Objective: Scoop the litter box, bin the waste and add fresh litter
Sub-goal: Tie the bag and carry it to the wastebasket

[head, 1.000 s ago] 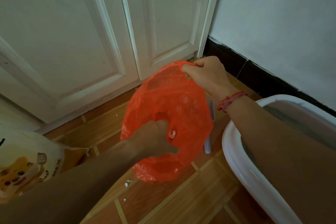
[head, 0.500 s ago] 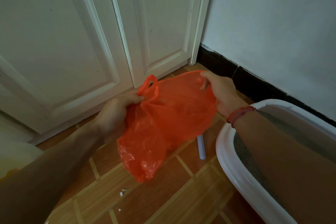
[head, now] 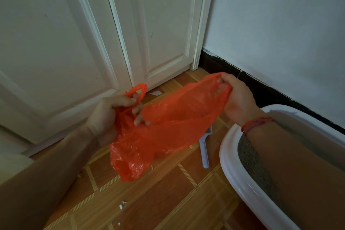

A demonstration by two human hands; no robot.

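Observation:
An orange plastic bag [head: 173, 123] hangs stretched between both hands above the floor. My left hand [head: 110, 115] grips its left handle loop, fingers curled through the plastic. My right hand [head: 237, 97] pinches the bag's other top edge, held higher and to the right. A white litter box [head: 231, 166] holding grey litter [head: 255, 166] stands at the right, partly hidden by my right forearm. A pale scoop [head: 204, 151] lies on the floor between bag and box, its head hidden behind the bag.
White panelled doors [head: 93, 43] stand close behind the bag. A white wall with a dark skirting board [head: 261, 87] runs along the right. Small white scraps [head: 122, 204] lie on the wood-pattern floor. A pale object's edge [head: 13, 166] shows at far left.
My left hand came out from the bag's middle and took its left handle. Both hands have pulled the bag wider apart, and the view shifted a little rightward.

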